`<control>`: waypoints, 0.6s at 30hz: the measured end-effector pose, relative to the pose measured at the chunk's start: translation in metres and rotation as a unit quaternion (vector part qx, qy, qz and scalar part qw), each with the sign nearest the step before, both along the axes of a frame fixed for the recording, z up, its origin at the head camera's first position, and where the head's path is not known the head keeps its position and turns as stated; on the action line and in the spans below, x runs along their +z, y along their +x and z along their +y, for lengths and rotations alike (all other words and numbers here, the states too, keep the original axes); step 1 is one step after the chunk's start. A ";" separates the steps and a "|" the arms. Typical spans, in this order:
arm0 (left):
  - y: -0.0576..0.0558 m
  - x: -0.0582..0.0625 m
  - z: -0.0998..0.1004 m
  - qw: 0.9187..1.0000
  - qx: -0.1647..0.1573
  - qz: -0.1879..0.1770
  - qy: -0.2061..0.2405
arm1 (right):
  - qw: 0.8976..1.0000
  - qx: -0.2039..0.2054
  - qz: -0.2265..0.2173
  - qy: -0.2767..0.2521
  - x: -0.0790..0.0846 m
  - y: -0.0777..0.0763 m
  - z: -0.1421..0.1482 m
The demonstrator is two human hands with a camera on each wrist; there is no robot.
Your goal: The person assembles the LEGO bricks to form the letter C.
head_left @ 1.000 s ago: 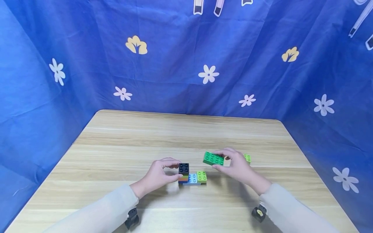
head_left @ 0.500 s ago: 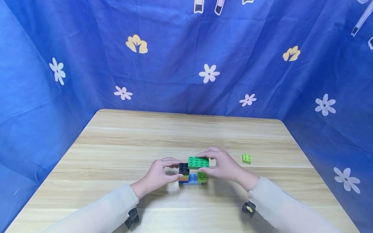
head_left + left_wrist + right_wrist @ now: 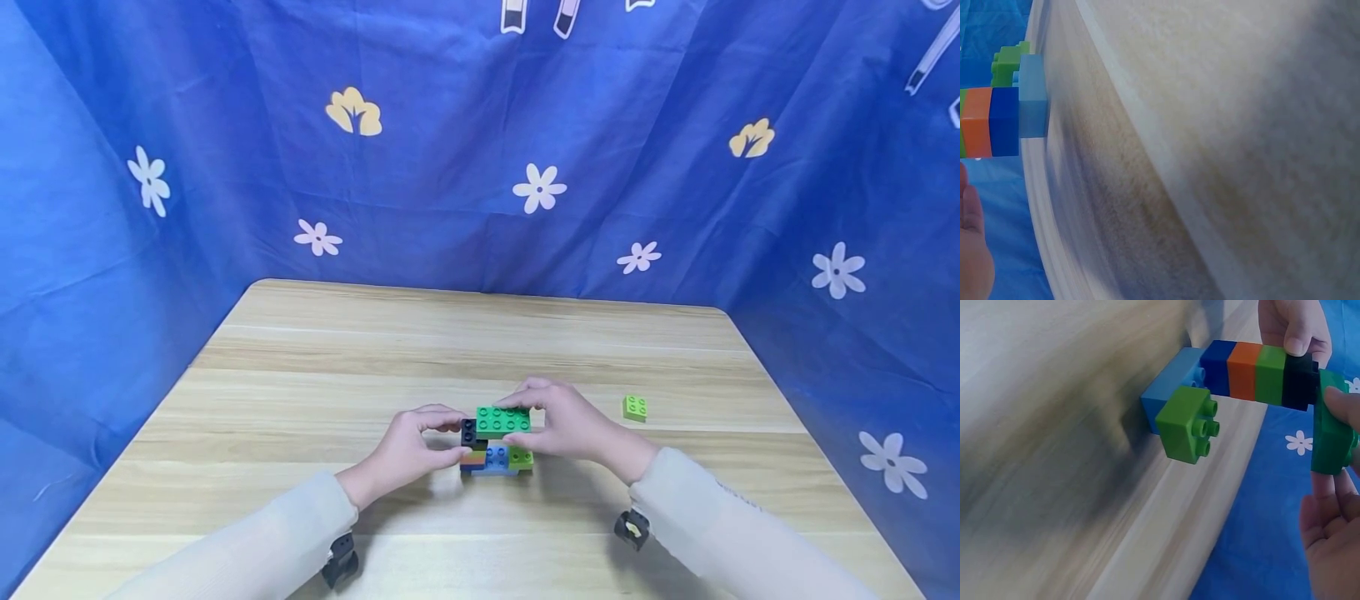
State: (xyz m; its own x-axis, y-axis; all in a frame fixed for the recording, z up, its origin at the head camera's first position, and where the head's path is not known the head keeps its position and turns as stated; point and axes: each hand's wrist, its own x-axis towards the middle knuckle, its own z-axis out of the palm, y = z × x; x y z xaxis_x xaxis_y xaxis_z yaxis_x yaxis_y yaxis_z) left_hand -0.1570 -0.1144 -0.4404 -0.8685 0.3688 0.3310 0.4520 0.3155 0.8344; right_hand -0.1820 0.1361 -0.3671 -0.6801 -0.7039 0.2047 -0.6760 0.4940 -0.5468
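My left hand (image 3: 405, 450) pinches the black brick (image 3: 468, 433) at the top of a small stack. Beneath the black one come a lime brick (image 3: 1270, 374), an orange brick (image 3: 1244, 370) and a dark blue brick (image 3: 1216, 367), all on one end of a light blue base brick (image 3: 1169, 381). A second lime brick (image 3: 1180, 428) sits on the base's other end. Between thumb and fingers, my right hand (image 3: 573, 425) holds a long green brick (image 3: 501, 423), its left end over the black brick. Some black studs still show; whether the two are joined I cannot tell.
A loose lime brick (image 3: 634, 407) lies on the wooden table (image 3: 360, 333), right of the right hand. Blue patterned cloth (image 3: 450, 167) rises behind the table and at both sides.
My right hand has carried the green brick leftward, from right of the stack to over the black brick. The loose lime brick has come into full view. The left hand stays put.
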 end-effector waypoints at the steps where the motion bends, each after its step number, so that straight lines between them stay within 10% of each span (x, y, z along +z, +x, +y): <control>1: 0.000 0.000 0.000 1.000 0.000 -0.001 0.000 | 1.000 0.001 -0.001 0.002 0.001 0.000 0.000; 18: 0.000 0.002 0.000 1.000 0.003 -0.010 0.000 | 0.998 -0.001 0.001 0.061 0.008 -0.001 -0.005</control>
